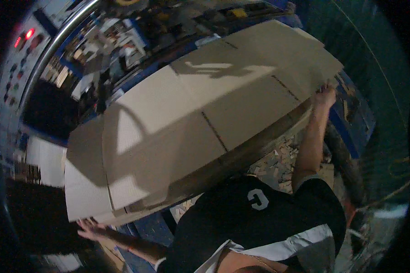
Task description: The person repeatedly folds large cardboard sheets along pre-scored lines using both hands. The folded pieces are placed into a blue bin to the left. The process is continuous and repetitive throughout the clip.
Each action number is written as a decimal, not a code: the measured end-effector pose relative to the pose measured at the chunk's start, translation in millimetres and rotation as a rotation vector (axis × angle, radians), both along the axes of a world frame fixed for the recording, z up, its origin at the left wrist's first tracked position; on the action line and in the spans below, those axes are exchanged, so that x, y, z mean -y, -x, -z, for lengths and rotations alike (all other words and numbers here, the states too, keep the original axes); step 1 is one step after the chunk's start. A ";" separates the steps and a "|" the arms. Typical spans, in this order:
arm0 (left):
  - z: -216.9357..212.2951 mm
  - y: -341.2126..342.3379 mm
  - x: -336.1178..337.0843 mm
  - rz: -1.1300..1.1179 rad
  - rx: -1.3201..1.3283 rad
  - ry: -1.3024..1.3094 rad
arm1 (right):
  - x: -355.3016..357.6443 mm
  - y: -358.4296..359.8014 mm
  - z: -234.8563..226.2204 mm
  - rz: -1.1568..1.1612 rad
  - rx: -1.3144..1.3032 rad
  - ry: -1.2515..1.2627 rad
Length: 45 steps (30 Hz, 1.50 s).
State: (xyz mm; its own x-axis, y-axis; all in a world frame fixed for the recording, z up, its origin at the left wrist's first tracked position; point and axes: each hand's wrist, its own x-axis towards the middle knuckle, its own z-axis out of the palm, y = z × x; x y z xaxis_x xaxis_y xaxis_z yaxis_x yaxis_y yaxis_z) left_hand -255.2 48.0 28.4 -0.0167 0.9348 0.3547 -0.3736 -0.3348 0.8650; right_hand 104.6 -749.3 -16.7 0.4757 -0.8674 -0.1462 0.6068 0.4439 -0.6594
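Facing the cardboard sheet (187, 123) just ahead, I see its long axis slant from near left to far right; my right hand (324, 95) clasps the edge at its far end, my left hand (93, 230) touches the near-left corner, its grip I can't tell.

A single white character (264, 199) is showing on the back of a black shirt (218, 204), standing out plainly against the dark cloth. At the upper left, a small red-lit strip (17, 42) is glowing on a pale control panel (14, 61), blurring too much for reading.
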 end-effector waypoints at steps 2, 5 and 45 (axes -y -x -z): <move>9.4 -5.9 -15.4 0.206 -0.003 0.125 | 21.3 -5.5 -11.0 -0.448 -0.001 0.171; 30.7 -17.1 -26.3 0.554 0.016 0.221 | 14.8 17.1 -44.3 -0.365 -0.085 0.460; 36.8 -254.3 -0.3 0.549 -1.222 -0.094 | -82.1 -180.4 39.1 -0.744 -0.851 1.960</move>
